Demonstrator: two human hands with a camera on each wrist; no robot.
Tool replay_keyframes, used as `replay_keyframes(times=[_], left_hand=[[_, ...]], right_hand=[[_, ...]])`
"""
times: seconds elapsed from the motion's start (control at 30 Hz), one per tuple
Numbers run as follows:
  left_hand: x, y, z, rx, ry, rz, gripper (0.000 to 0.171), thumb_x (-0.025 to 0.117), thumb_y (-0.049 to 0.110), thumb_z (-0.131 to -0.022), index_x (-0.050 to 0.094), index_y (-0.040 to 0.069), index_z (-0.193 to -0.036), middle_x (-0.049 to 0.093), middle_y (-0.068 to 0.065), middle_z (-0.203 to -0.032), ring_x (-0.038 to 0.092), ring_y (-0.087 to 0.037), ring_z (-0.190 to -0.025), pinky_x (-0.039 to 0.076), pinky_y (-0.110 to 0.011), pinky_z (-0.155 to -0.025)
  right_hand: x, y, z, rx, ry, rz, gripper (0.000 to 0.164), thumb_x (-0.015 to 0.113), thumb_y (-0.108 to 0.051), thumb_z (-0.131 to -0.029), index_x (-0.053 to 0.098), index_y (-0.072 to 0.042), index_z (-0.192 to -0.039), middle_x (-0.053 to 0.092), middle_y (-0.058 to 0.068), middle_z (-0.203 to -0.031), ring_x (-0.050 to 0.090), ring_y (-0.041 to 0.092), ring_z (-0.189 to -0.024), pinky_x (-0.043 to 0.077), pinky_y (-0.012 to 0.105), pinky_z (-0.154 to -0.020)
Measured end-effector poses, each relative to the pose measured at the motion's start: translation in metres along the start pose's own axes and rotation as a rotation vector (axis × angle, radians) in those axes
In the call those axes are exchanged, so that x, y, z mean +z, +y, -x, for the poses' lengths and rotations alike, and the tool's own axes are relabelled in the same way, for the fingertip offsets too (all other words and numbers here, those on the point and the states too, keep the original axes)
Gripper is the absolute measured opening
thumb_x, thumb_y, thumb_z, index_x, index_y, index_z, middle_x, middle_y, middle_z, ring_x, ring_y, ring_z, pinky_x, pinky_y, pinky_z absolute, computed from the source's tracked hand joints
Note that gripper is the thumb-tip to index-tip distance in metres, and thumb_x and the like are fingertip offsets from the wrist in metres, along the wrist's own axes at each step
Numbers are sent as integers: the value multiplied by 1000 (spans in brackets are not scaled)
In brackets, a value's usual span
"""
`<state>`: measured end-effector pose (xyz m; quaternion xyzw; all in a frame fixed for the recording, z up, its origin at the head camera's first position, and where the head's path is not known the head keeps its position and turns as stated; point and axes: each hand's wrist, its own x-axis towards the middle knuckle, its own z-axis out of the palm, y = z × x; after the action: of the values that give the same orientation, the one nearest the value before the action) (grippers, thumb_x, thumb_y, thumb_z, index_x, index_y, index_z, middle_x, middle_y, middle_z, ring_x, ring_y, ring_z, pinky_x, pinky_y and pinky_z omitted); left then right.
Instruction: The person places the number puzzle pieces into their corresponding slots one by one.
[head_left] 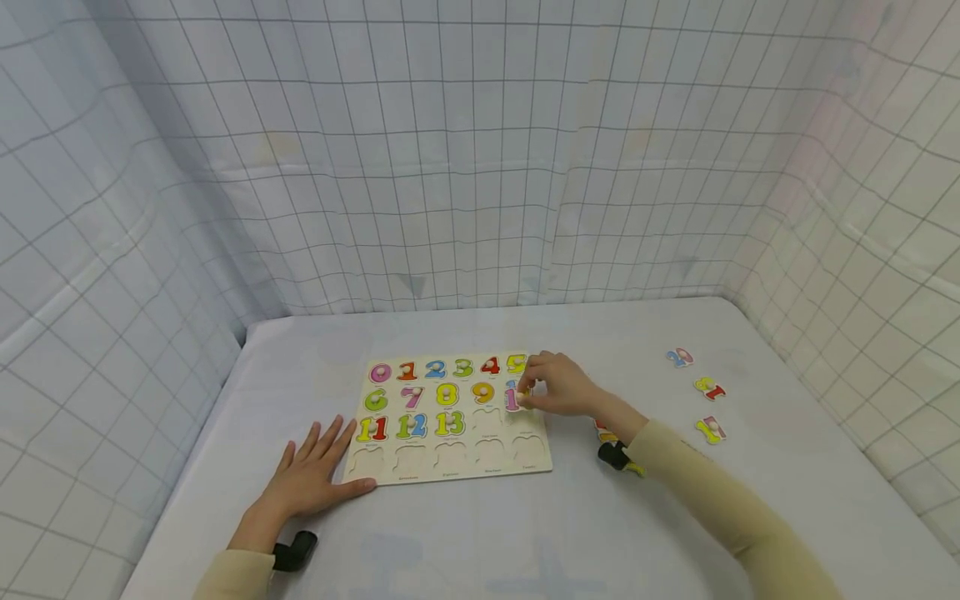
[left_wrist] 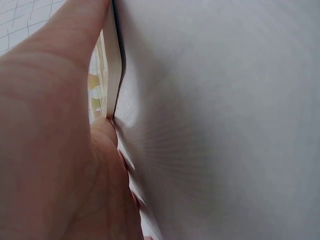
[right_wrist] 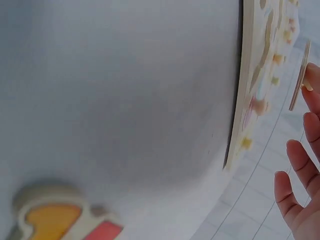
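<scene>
A wooden number puzzle board (head_left: 431, 473) lies on the table, with knobbed number pieces from 0 to 13 visible in its upper rows. My right hand (head_left: 561, 385) is above its right side, pinching a number puzzle piece (right_wrist: 299, 77) between thumb and fingertips. That piece is edge-on and raised off the board in the right wrist view. From the head, a purple 1 shows on it; its other digit is hidden. My left hand (head_left: 309, 477) lies flat with fingers spread at the board's lower left corner, thumb touching the edge.
Several loose number pieces lie right of the board: a blue-and-red one (head_left: 679, 357), a green-yellow-and-red one (head_left: 709, 388), and a yellow-and-pink one (head_left: 709, 429). An orange-and-red piece (right_wrist: 55, 221) sits near the right wrist. Gridded white curtains (head_left: 480, 167) enclose the table.
</scene>
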<state>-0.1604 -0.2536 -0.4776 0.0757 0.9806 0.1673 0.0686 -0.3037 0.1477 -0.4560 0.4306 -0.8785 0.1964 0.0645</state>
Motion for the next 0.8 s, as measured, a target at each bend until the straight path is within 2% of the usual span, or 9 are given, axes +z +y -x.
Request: replay_keyframes(times=[0.1,0.23,0.37,0.53,0.8], left_hand=[[1,-1,0,4,11,16,105,61,70,-75,25,7,-151,17,-20,-154,6,-47,-138,0,-68,-103],[6,-7,-2,13,30,33,105,60,72,-75,24,10,-152,16,-18,-155,4,-45,-139,-2,-67,-103],[12,-15,-5,24,36,28,106,56,76,-75,19,15,-153,14,-15,-156,2,-43,-140,-4,-67,-104],[16,-19,-7,24,39,23,108,55,78,-73,18,17,-154,15,-16,-156,2,-43,-140,-4,-67,-103],[10,-12,-4,31,45,39,104,59,72,-75,21,13,-153,16,-17,-155,3,-45,-139,-3,-68,-103]], right_hand=[[9,-12,-8,-27,-26,16,10,76,-30,-81,70,-22,-81,54,-8,-79,48,9,-76,38,28,-67],[18,-23,-16,-16,-60,35,9,75,-32,-81,70,-24,-81,55,-10,-80,48,8,-78,37,27,-68],[24,-29,-21,-18,-72,34,8,76,-30,-81,71,-23,-82,55,-11,-81,50,10,-80,38,29,-71],[30,-33,-25,10,-110,44,9,75,-32,-81,72,-24,-84,54,-13,-81,46,8,-81,38,28,-73],[37,-34,-27,50,-149,75,11,75,-35,-80,72,-25,-84,51,-14,-80,45,8,-80,36,28,-72]])
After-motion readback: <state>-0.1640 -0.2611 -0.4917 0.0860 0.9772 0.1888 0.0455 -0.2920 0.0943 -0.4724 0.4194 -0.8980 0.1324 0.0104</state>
